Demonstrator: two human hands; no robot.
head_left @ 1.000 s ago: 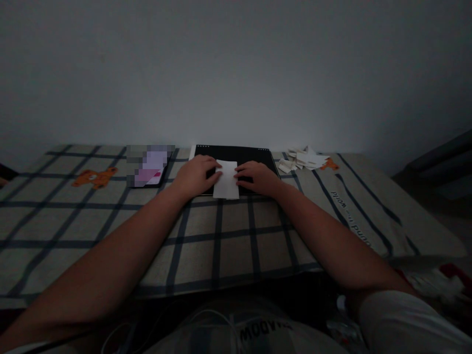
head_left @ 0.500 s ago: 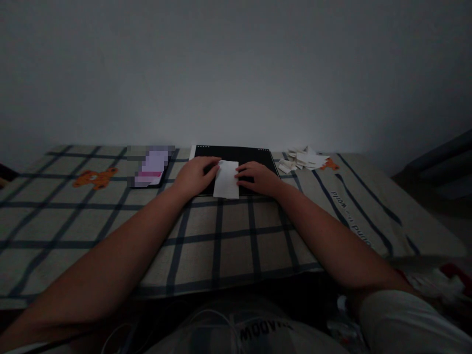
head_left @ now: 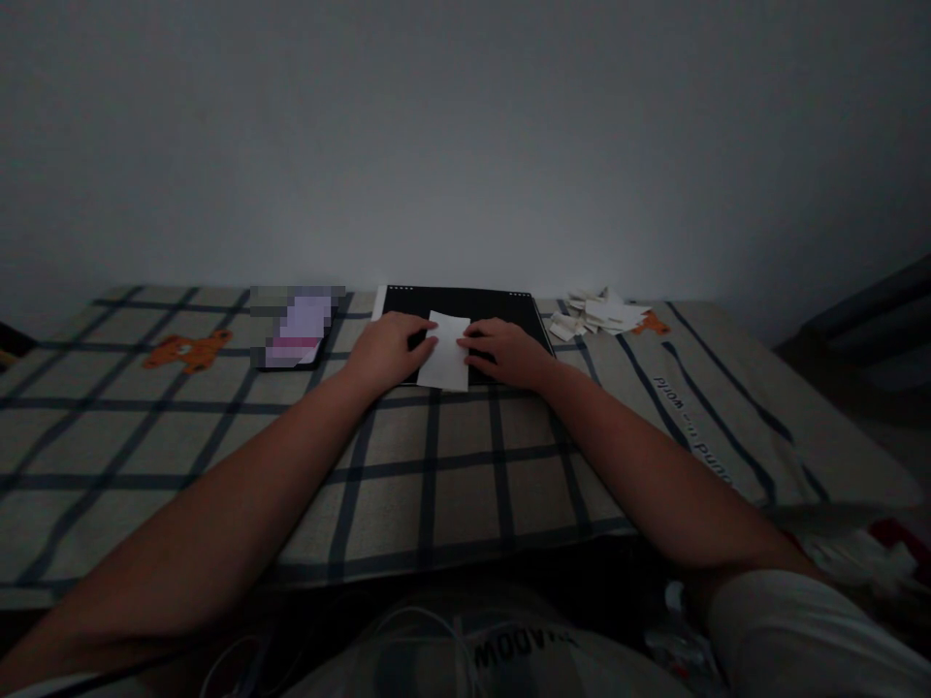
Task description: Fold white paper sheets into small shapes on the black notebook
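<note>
Item: white paper slip (head_left: 445,355), one, flat or nearly so on a black, pad-like sheet (head_left: 458,301), centred between the hands, its near end reaching just past the sheet's near edge.

Hazards: skidding or turning, if one hand presses harder than the other on what looks a smooth surface; creasing or tearing, if the hands push together or pull apart; a bend at the overhanging end, if pressed there; layers slipping out of line, should the piece prove doubled.

Appearance: plain, pale, upright rectangle, slightly askew, no marks legible in the dim light. A second edge shows below the near end, suggesting a fold or under-layer.

Left hand (head_left: 389,349): thumb and forefinger slightly parted, tips at the slip's left edge; pinch or light rest, cannot tell.

Right hand (head_left: 509,353): fingers a little spread and curved, tips upon the right edge; grip beneath hidden, cannot tell.

Surroundings: paper scraps (head_left: 602,314), loose heap, right of the black sheet; phone (head_left: 297,330), partly pixelated, to the left; checked cloth (head_left: 397,504) beneath all.
</note>
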